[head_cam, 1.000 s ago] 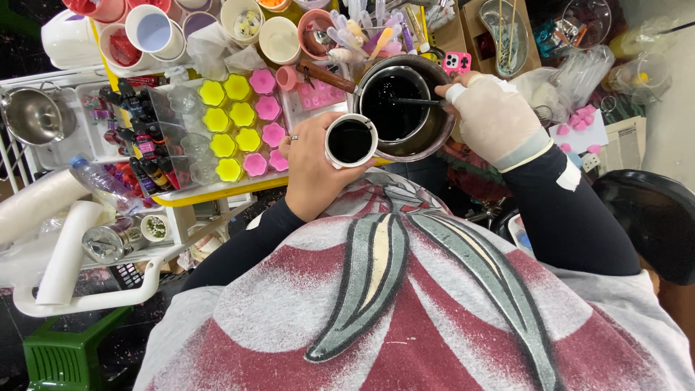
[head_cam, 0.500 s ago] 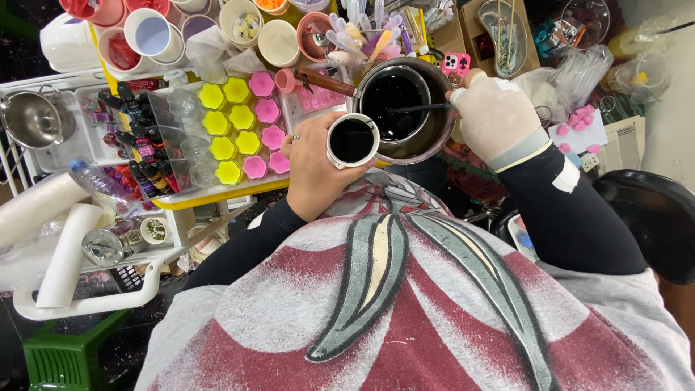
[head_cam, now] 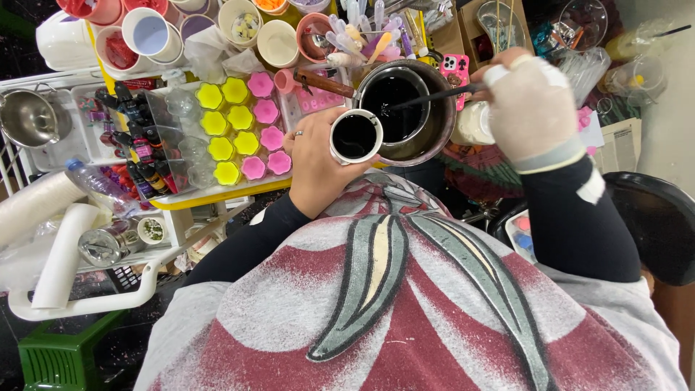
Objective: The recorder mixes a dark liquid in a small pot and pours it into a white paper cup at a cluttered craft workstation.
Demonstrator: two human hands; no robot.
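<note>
Since the earlier frames, little has shifted: the left hand (head_cam: 318,170) still holds the small white cup of black liquid (head_cam: 355,136) beside the pot, while the right hand has kept its place over the pot's right rim. The left hand's fingers are curled around the cup's side, a ring showing on one finger, and the cup stands upright, its rim touching the near left edge of the round metal pot of dark liquid (head_cam: 405,110). The right hand (head_cam: 532,108), in a pale glove with a black sleeve behind it, pinches the end of a thin dark stirring stick (head_cam: 434,98); its fingertips are pressed together on the stick, whose far tip dips into the liquid. A brown wooden pot handle (head_cam: 323,82) points away to the left. Left of the cup lies a clear tray of yellow and pink flower-shaped moulds (head_cam: 242,130), with small dark bottles (head_cam: 137,148) beside it. Beyond the pot stand white paper cups (head_cam: 148,32) and a pink phone case (head_cam: 455,69). A shiny steel jug (head_cam: 29,119) sits at the far left.
</note>
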